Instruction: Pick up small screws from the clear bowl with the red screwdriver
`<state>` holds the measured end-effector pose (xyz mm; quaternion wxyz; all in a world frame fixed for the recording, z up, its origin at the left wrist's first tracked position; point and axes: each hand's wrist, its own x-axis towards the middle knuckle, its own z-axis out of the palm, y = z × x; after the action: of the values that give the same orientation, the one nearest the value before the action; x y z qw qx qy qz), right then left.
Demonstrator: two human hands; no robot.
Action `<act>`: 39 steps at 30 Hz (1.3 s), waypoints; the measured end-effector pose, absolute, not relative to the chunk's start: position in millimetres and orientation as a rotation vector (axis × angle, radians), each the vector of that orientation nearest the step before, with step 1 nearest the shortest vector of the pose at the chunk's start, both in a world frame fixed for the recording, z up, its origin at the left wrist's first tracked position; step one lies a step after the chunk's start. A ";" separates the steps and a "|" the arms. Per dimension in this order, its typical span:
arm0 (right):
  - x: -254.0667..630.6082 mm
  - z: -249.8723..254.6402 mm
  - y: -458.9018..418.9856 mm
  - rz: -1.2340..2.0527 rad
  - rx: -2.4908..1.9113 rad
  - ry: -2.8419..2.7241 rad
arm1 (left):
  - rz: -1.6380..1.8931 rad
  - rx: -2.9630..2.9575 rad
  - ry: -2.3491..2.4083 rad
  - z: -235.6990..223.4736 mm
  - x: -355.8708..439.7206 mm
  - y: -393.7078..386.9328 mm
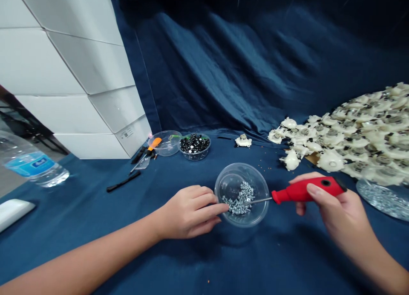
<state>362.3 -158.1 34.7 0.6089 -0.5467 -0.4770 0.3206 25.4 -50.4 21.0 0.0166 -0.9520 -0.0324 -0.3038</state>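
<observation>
The right hand (338,209) wraps a red screwdriver (306,190), its shaft reaching over the rim of a clear bowl (257,180) to a heap of screws (241,200). The left hand (188,212) sits just beside the bowl, fingers (207,203) loosely together, tips at the rim; whether they pinch anything cannot be told. Beyond, on blue cloth (204,261), lie a bowl of black parts (194,146) and a pile of white plastic parts (361,137).

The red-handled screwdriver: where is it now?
Head view: the red-handled screwdriver is in the right hand, its tip inside the clear plastic bowl of screws.
</observation>
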 end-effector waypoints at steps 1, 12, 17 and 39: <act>362.5 33.8 -156.1 0.774 -1.259 -1.092 | -0.941 -2.963 -0.105 21.0 25.4 -50.4; 359.1 28.1 -149.9 0.900 -1.262 -0.981 | -0.974 -2.983 -0.119 21.4 26.9 -48.8; 358.4 27.1 -149.4 0.920 -1.238 -0.943 | -0.987 -2.987 -0.125 19.9 27.2 -48.3; 369.3 20.2 -143.9 0.898 -1.193 -0.982 | -0.982 -2.982 -0.128 20.4 27.4 -48.3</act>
<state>369.3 -143.9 20.2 0.6267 -0.5201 -0.4283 0.3915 27.4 -48.3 20.4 -0.0005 -0.9490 -0.0409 -0.3125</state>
